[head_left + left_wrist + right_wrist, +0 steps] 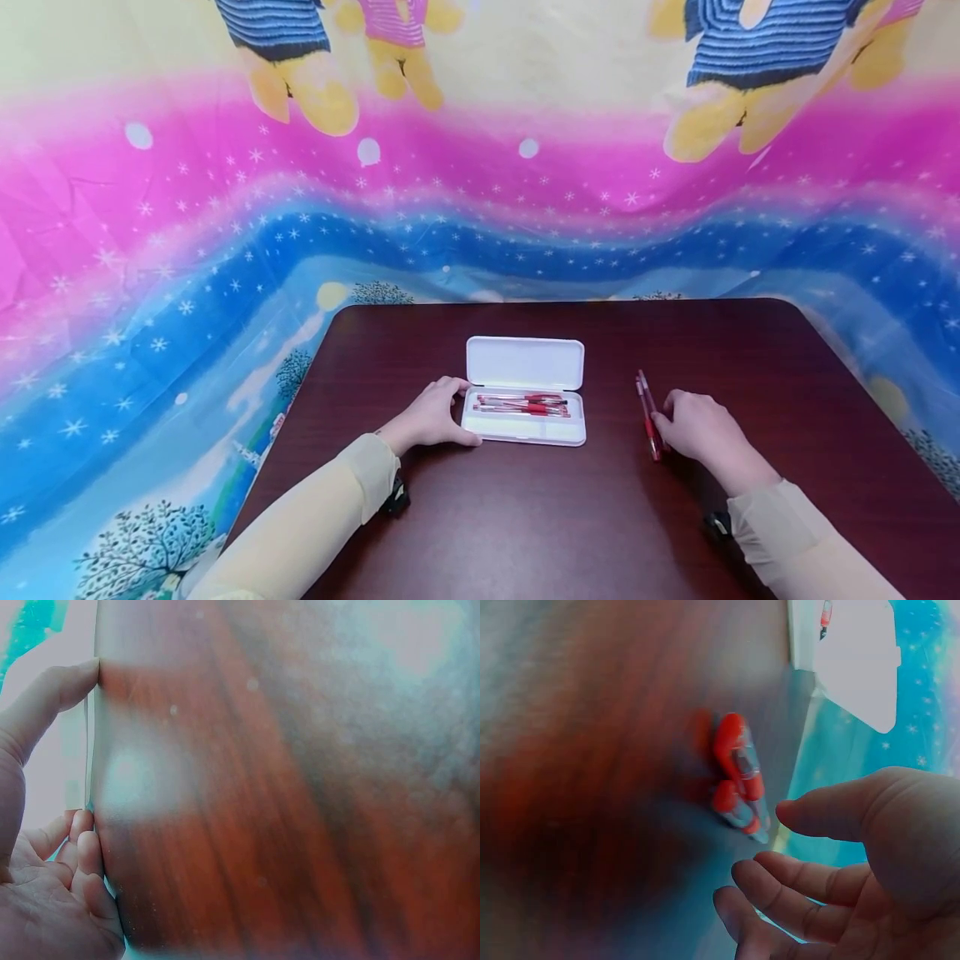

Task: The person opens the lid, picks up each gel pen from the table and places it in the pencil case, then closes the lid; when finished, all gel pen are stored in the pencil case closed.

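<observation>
Step in hand, by judgement: picking up the two loose pens point(649, 429), which lie on the table point(525, 517) to the right of the white case point(562, 432); its lid point(525, 362) leans back, and red-and-clear pens point(525, 407) lie in the rear compartment. Next move likely calls for closing thumb and fingers on the loose pair. Right hand point(697, 427) angles in beside them, grip fairly wide, thumb apart from fingers; fingertip contact cannot be told. Left hand point(429, 417) spans the case's left end, thumb in front, fingers behind, grip holding it.
</observation>
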`<state>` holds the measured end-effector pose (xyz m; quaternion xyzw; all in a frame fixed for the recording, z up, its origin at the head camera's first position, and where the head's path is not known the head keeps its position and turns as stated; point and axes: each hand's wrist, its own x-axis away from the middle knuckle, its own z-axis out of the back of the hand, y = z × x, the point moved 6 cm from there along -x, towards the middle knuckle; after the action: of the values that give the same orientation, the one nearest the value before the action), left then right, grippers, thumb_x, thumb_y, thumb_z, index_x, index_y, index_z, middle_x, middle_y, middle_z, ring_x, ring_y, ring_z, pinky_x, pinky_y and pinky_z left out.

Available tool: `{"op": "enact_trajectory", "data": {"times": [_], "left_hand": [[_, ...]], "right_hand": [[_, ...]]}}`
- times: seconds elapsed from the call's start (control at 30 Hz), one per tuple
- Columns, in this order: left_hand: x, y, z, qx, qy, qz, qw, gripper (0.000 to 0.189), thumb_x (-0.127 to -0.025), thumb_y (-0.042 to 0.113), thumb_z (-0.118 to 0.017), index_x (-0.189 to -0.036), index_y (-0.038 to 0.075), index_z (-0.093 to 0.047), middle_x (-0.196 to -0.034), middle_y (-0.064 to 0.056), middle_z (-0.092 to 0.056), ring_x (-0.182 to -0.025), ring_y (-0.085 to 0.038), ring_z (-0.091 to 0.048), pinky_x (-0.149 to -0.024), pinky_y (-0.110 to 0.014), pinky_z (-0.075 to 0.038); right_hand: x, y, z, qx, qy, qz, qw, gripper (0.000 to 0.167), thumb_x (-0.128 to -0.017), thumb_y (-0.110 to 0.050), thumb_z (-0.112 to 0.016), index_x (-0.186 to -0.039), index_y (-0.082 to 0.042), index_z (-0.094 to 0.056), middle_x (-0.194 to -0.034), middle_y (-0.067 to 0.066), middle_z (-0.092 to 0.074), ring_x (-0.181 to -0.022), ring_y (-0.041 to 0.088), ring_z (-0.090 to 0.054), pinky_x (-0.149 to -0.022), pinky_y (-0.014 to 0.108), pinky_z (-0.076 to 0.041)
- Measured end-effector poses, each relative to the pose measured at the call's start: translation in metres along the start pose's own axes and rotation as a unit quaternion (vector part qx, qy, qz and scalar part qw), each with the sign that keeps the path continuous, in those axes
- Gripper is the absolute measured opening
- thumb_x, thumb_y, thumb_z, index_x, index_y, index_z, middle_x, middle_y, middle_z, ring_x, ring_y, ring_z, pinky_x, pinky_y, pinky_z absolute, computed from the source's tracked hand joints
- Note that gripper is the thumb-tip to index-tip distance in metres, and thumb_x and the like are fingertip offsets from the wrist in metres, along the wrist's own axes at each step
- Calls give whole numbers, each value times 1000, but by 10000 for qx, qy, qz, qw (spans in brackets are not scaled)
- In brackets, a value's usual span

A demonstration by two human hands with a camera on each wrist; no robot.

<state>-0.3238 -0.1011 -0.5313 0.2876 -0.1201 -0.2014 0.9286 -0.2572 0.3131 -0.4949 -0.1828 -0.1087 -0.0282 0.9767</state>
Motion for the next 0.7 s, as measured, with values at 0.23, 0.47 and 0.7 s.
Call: {"op": "enact_trajectory", "data": {"times": [0.23,0.47,0.7], "left_hand": [[-1,0,-1,-32,4,-10,10000,101,-70,49,-101,-151,7,-58,-138,-9,-64,-123,-25,-60,-109,-45,-53],[0,0,-1,-47,25,-52,10000,100,-70,49,-102,-149,7,-58,-136,-9,-64,-122,-25,-60,-108,-45,-53],[-1,-1,-2,-57,12,-30,10000,100,-70,50,-102,-150,9,-58,-137,-8,-64,-123,-25,-59,-109,-45,-52]], "right_hand": [[2,3,-5,43,107,74,9999,23,-105,-26,-67,-108,-2,-68,-82,9,-64,-71,24,-57,-64,37,-46],[1,5,-9,7,-14,-46,10000,23,-105,-23,-68,-111,0,-67,-83,11,-63,-70,24,-57,-63,37,-49],[-1,8,-10,-14,-28,-208,9998,24,-104,-24,-66,-102,-1,-68,-77,10,-63,-66,24,-56,-60,36,-47]]}}
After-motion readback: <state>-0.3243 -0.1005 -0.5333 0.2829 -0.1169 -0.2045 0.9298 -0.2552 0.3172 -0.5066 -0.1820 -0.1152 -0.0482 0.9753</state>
